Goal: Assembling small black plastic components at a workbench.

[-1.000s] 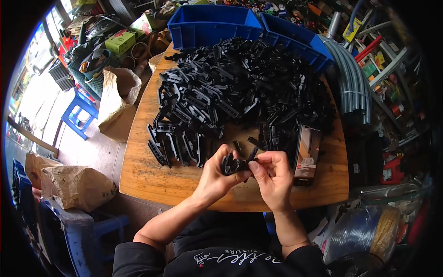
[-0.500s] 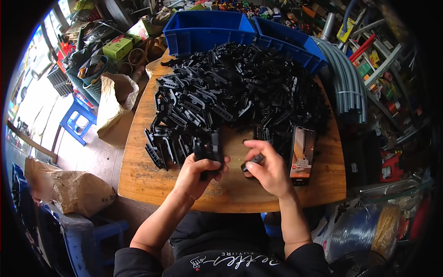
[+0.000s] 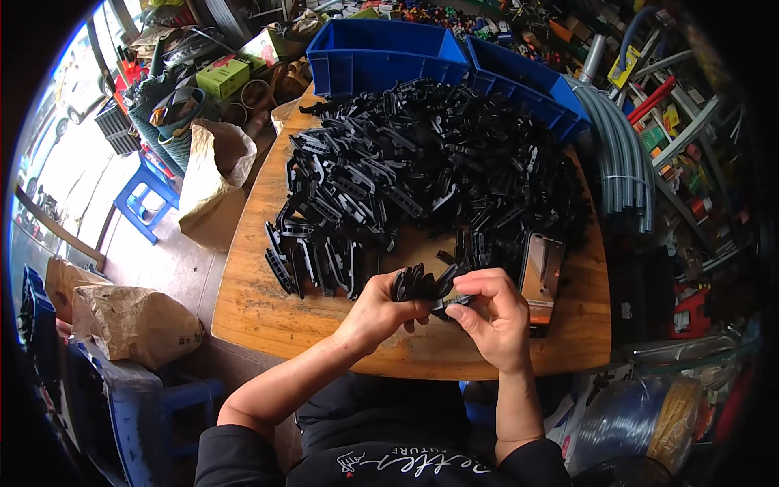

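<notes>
My left hand (image 3: 375,315) is closed round a bundle of black plastic parts (image 3: 415,284), held just above the near middle of the wooden table. At the bundle's right end, my right hand (image 3: 501,318) bends its thumb and fingertips around a black plastic piece (image 3: 459,301); the exact grip is partly hidden. Beyond both hands spreads a large heap of narrow black plastic parts (image 3: 398,174), tangled together. Several similar strips (image 3: 333,264) stand or lean in a loose row left of the bundle.
Two blue bins (image 3: 381,71) (image 3: 523,101) stand behind the heap. A phone (image 3: 541,277) with a lit screen rests on the wooden table (image 3: 268,329), right of my right hand. Grey pipes (image 3: 625,174) hang beyond its right edge. Paper sacks (image 3: 215,191) and a blue stool (image 3: 146,199) are at left.
My left hand has turned the bundle from upright to pointing right. My right hand has brought its piece against the bundle's end. The view has shifted slightly.
</notes>
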Demonstrator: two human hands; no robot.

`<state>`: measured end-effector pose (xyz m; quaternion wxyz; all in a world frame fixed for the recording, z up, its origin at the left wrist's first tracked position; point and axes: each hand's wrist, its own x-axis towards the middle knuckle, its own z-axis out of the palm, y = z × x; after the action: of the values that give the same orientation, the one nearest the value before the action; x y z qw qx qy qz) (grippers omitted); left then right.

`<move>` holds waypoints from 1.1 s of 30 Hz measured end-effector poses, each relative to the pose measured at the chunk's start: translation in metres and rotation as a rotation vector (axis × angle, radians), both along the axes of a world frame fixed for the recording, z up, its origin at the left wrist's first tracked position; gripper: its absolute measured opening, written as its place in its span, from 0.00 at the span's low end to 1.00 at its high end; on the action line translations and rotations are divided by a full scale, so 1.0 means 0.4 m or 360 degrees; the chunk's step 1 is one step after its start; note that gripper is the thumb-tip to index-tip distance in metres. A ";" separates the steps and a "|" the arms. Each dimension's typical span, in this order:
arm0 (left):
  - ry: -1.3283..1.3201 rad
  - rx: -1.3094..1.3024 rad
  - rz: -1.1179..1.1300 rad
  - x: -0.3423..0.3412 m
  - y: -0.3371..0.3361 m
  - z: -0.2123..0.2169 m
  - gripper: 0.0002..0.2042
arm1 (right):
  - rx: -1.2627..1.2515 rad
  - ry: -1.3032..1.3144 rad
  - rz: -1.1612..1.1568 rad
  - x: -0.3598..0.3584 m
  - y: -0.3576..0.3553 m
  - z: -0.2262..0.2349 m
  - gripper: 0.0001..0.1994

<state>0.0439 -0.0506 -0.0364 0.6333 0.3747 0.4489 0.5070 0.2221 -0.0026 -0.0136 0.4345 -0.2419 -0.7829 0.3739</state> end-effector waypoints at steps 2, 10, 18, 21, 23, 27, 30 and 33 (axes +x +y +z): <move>0.0080 0.0015 -0.0015 -0.005 0.003 0.001 0.05 | 0.0049 -0.0070 -0.0165 0.002 0.003 0.003 0.13; 0.0565 0.0396 -0.0023 0.016 -0.001 0.022 0.11 | 0.0293 -0.0015 -0.0205 0.007 0.012 -0.022 0.13; 0.0773 0.0482 -0.0007 0.017 -0.002 0.016 0.12 | -0.0140 -0.0060 -0.0177 0.019 0.024 -0.027 0.26; 0.1007 0.0979 0.0135 0.024 0.003 0.006 0.14 | -0.0878 0.0127 0.0235 0.032 0.026 -0.032 0.25; 0.1020 0.0941 0.0105 0.029 0.003 0.005 0.16 | -0.0792 0.0249 0.0163 0.023 0.019 -0.045 0.21; 0.1043 0.0972 0.0242 0.044 -0.008 -0.001 0.15 | -0.0575 0.0225 0.0072 0.022 0.010 -0.060 0.19; 0.1037 0.0910 0.0236 0.045 -0.020 -0.003 0.15 | -0.0437 0.0184 -0.0023 0.022 0.002 -0.075 0.17; 0.0943 0.0781 0.0229 0.047 -0.032 -0.008 0.14 | -0.0484 0.0145 -0.0013 0.020 -0.004 -0.076 0.15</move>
<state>0.0626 -0.0632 -0.0394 0.3308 0.6127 0.5029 0.5121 0.2300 -0.0041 -0.0442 0.4294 -0.2908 -0.6958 0.4968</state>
